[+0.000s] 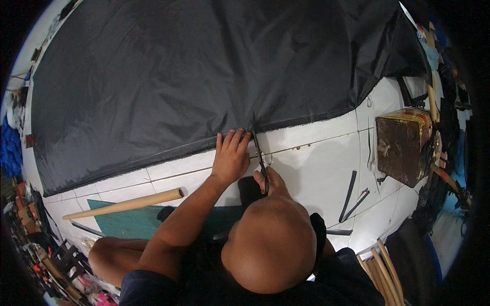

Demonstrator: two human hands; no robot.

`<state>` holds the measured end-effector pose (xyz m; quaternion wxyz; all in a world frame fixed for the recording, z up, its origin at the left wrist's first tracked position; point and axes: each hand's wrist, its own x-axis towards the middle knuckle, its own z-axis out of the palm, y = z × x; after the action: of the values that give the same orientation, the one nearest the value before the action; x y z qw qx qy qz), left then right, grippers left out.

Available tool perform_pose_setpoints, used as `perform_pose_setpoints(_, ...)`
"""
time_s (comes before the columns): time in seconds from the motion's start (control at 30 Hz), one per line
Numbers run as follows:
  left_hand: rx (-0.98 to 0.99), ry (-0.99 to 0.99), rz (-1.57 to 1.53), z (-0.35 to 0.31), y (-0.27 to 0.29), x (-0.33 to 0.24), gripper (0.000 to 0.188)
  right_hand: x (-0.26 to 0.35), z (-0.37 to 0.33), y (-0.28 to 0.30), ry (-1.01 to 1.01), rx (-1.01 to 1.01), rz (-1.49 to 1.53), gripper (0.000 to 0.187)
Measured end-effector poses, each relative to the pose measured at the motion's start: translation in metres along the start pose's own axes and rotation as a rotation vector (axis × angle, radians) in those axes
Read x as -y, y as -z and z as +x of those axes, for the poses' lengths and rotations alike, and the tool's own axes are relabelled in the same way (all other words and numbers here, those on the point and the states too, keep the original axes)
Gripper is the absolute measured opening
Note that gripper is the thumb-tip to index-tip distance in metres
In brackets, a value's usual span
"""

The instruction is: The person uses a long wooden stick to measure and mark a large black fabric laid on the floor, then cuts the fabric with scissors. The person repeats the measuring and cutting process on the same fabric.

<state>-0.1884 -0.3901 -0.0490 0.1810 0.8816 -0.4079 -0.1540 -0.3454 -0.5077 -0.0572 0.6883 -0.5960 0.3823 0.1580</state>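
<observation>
Both hands work at the near edge of a big black fabric (204, 66) that covers most of the white tiled floor (316, 168). Left hand (230, 157) lies flat with the palm down and the fingers spread, and the fingertips press on the frayed edge of the fabric, so it holds nothing but keeps the cloth down. Right hand (273, 182) is closed around the handles of the black scissors (259, 153), just to the right of the left hand. The blades of the scissors point away from the person, and their tip reaches the fabric edge; I cannot tell how wide the blades are apart.

Part of the right hand is hidden behind the head of the person, which fills the lower middle of the view.

On the floor to the left of the person's arm, a long cardboard tube (125, 204) lies across a teal board (130, 223). To the right of the hands, two dark narrow strips (349, 188) lie on the tiles, near each other. Further right, near the right edge of the floor, a brown box (402, 145) stands, and the fabric hangs folded behind it. Some pale wooden sticks (380, 268) lie at the lower right corner.
</observation>
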Motion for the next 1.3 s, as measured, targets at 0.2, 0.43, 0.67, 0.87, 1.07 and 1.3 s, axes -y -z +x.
perform_pose_setpoints(0.2,0.023,0.008,0.04,-0.003,-0.004,0.001,0.067,0.031,-0.009,0.006,0.018,-0.046,-0.311,0.042)
perform_pose_setpoints(0.43,0.027,0.004,0.063,-0.001,-0.005,-0.002,0.066,0.025,-0.012,0.007,0.032,-0.093,-0.296,0.045)
perform_pose_setpoints(0.67,0.061,0.026,0.068,-0.002,-0.001,-0.001,0.066,0.038,0.031,0.0,-0.006,-0.001,-0.25,0.058)
perform_pose_setpoints(0.87,0.069,0.001,0.095,-0.001,-0.003,0.001,0.063,0.035,0.037,-0.003,0.215,-0.133,-0.303,0.053)
perform_pose_setpoints(1.07,0.079,-0.003,0.134,-0.005,-0.01,0.002,0.07,0.049,0.036,-0.002,0.113,-0.112,-0.354,0.057)
perform_pose_setpoints(1.3,0.077,-0.034,0.131,-0.005,-0.015,0.01,0.068,0.093,0.063,-0.015,0.245,-0.151,-0.285,0.056)
